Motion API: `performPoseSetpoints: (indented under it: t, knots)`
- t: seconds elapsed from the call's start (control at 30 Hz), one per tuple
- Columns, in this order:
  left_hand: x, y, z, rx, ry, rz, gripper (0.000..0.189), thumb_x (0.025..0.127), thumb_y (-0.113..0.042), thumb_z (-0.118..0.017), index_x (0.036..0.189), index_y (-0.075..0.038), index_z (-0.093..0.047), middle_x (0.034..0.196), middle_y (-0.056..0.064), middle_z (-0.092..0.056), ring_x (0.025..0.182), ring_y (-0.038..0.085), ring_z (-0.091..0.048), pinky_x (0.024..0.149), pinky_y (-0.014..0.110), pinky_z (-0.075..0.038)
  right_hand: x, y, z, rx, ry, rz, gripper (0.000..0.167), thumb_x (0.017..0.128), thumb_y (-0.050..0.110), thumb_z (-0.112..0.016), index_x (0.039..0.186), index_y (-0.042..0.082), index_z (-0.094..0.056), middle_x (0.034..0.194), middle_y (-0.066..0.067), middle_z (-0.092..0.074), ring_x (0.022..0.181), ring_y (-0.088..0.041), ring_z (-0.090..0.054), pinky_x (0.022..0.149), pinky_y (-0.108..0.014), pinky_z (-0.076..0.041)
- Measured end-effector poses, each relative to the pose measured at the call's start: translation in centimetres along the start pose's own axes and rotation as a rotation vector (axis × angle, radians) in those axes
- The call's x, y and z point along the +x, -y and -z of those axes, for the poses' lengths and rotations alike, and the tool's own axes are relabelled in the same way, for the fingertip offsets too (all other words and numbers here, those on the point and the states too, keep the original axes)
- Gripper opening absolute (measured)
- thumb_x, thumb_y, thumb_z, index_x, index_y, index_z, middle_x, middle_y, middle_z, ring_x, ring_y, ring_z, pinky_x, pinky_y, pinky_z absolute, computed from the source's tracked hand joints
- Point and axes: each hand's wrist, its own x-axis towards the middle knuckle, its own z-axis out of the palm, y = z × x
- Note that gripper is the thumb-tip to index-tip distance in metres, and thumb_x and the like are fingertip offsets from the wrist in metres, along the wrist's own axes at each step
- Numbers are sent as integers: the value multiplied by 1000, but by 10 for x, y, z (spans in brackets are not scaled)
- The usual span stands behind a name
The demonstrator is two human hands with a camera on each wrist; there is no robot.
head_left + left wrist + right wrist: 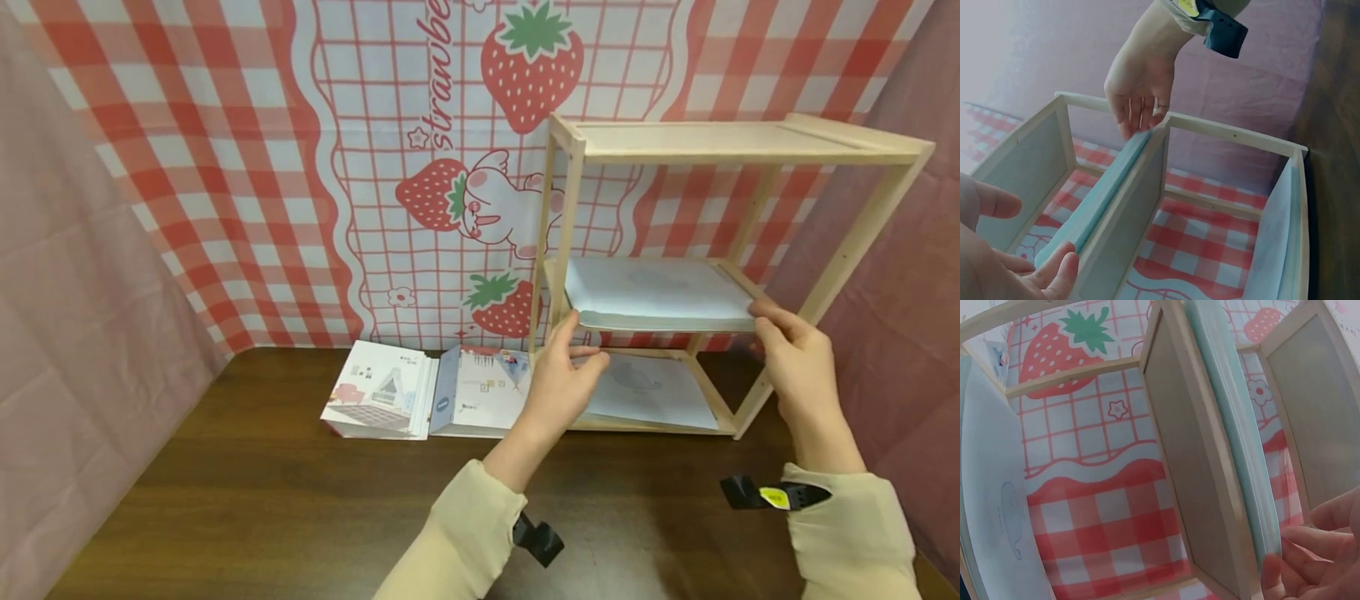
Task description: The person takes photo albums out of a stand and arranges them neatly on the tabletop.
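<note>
A thick white pad of sheets (663,292) with a pale teal edge lies flat on the middle shelf of a small wooden rack (738,157). My left hand (557,379) touches the pad's front left corner with its fingertips, its thumb held apart. At the front right corner, my right hand (798,358) rests its fingertips and thumb against the edge. The right wrist view shows the pad's layered edge (1244,437) along the shelf board, with the right fingers (1310,547) at its end. A similar pad (645,390) with a faint whale-like print lies on the bottom shelf.
Left of the rack, a stack of illustrated booklets (378,392) and a second printed stack (487,396) sit on the dark wooden table (300,500). A strawberry-patterned checked cloth (247,125) hangs behind, with pink cloth (67,333) at the sides.
</note>
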Motion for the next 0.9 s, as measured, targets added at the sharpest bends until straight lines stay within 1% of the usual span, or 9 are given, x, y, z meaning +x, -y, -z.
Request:
performPoseSetpoints:
  t: [0.1,0.17,0.3,0.4,0.47,0.6,0.77,0.83,0.9]
  knots:
    - [0,0,-1,3,-41,-13,62,82,-10,-57,139,-7,-34,142,5,-35,97,12,-59,76,18,-47,2,0,3,50,-18,-7,27,92,18,-48,115,15,-61,90,24,-54,69,3,-49,58,-6,-40]
    - [1,0,-2,6,-53,-11,61,82,-9,-56,139,-6,-34,141,6,-36,98,12,-58,74,18,-47,4,0,4,48,-40,-23,24,92,18,-48,111,18,-63,84,26,-54,66,3,-49,57,-7,-40]
    - [4,0,-4,16,-75,22,61,83,-11,-56,139,-6,-33,139,7,-36,104,14,-54,73,18,-47,9,0,1,-123,-126,-72,30,90,23,-49,114,13,-63,71,28,-50,63,4,-45,56,-10,-36]
    - [5,0,-6,39,-94,37,60,83,-12,-55,139,-6,-34,137,7,-37,110,17,-50,82,23,-46,11,-1,-2,-266,-184,-115,39,88,28,-49,120,8,-60,65,30,-43,65,4,-41,59,-15,-33]
    - [6,1,-7,49,-107,43,59,83,-13,-55,138,-6,-35,136,7,-38,114,18,-48,88,28,-44,12,-2,-3,-308,-198,-128,43,88,31,-49,122,7,-58,64,30,-41,66,5,-39,62,-16,-32]
    - [7,2,-11,61,-115,47,61,83,-16,-56,139,-6,-34,136,6,-38,119,19,-44,95,34,-40,13,-2,-5,-320,-224,-138,45,87,37,-51,121,9,-59,66,29,-41,70,4,-40,64,-16,-32]
    - [6,2,-13,64,-113,41,66,81,-17,-57,141,-6,-31,139,6,-36,121,20,-43,98,36,-39,16,-2,-8,-340,-232,-131,46,85,40,-54,120,12,-60,70,29,-42,86,-11,-46,67,-16,-30]
    - [6,2,-13,54,-118,38,66,81,-16,-57,141,-6,-30,139,7,-35,122,21,-43,98,37,-38,15,-1,-9,-350,-225,-130,46,85,40,-54,120,12,-60,68,30,-41,85,-10,-46,67,-16,-30]
    - [5,2,-13,40,-121,35,67,81,-16,-58,141,-5,-30,140,7,-35,122,22,-42,99,37,-37,15,0,-9,-355,-221,-131,46,84,39,-54,121,11,-60,65,31,-40,79,-4,-44,67,-16,-30]
